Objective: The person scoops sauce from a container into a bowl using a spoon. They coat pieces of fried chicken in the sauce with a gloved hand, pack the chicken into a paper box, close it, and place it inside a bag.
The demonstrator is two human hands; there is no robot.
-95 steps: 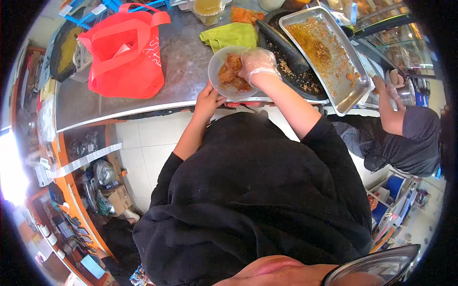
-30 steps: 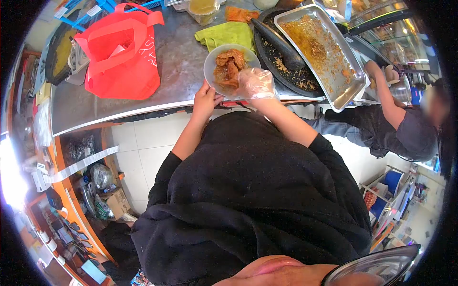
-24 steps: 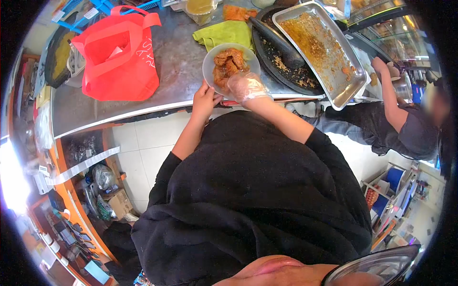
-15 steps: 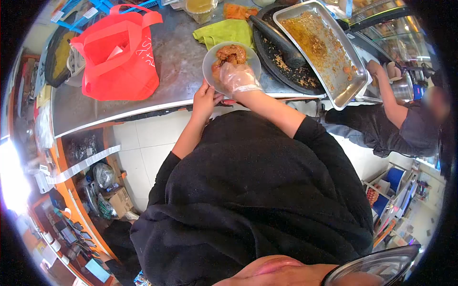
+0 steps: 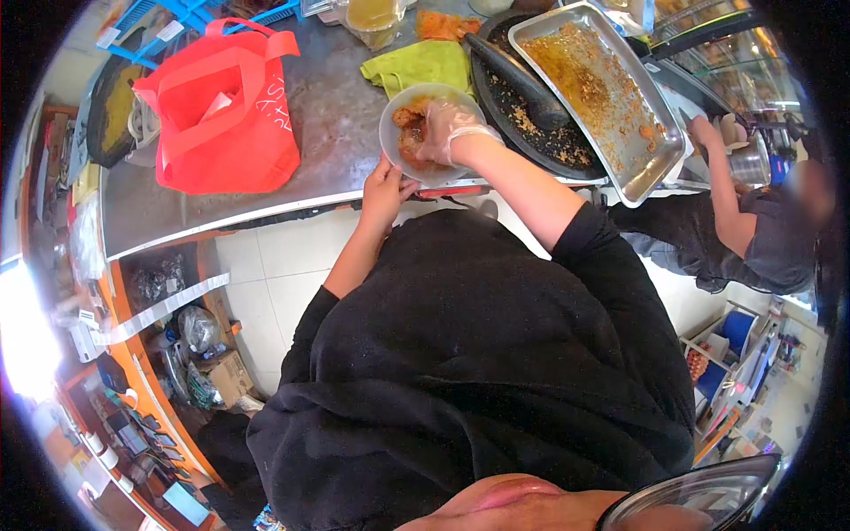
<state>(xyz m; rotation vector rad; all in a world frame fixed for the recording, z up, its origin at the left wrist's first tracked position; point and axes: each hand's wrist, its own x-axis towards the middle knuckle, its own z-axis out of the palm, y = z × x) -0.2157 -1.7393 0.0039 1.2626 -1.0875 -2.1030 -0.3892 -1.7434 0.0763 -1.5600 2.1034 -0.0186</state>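
Observation:
My left hand (image 5: 386, 188) pinches the near left rim of a whitish bowl (image 5: 387, 133). Inside the bowl is reddish-brown food in pieces (image 5: 408, 118), wet with sauce; it looks like fried chicken, though the kind is not certain. My right hand (image 5: 450, 133), in a clear plastic glove, reaches into the bowl's right side with its fingers curled down into the food. The fingertips are partly hidden there. Just behind the bowl lies a green cloth (image 5: 416, 64). To its right is a large black stone mortar (image 5: 575, 146) with crumbs and a dark pestle (image 5: 522, 84).
A metal tray (image 5: 651, 168) with oily crumbs overlaps the mortar. On the left of the counter (image 5: 332, 115) stands a red bag (image 5: 230, 133). An orange cloth (image 5: 445, 25) and a bag of yellowish liquid (image 5: 372, 19) lie at the back. Another person (image 5: 735, 221) works at the right.
My gloved right hand has shifted right and deeper within the bowl, leaving food at the left more exposed. My left hand stays on the rim. The whole view has moved slightly.

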